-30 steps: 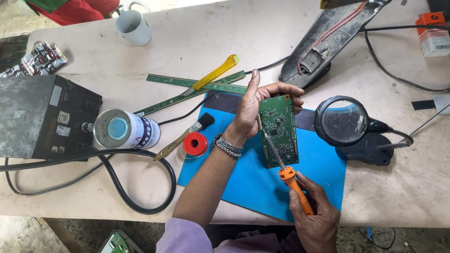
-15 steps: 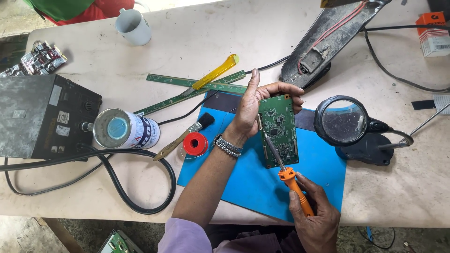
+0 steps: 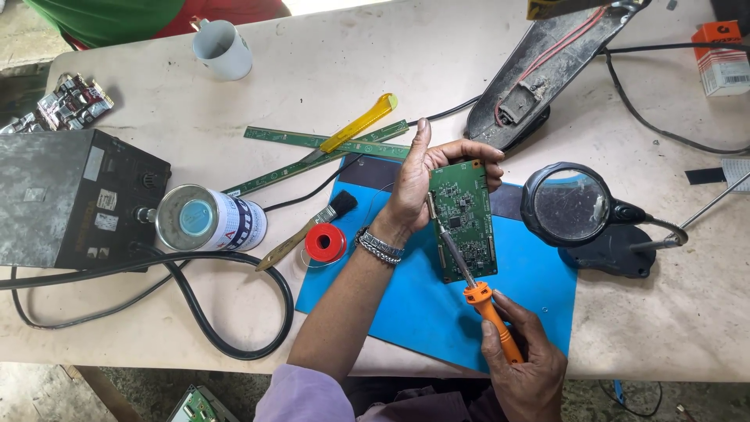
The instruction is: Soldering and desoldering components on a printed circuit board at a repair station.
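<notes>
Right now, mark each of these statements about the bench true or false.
1. The left hand holds the green circuit board. True.
2. The right hand holds a paintbrush. False: its grip is on the orange-handled soldering iron; the brush lies on the table.
3. The board sits over a blue mat. True.
4. The magnifier is left of the board. False: it is to the right.
5. The red solder spool sits inside the white mug. False: they are apart.
</notes>
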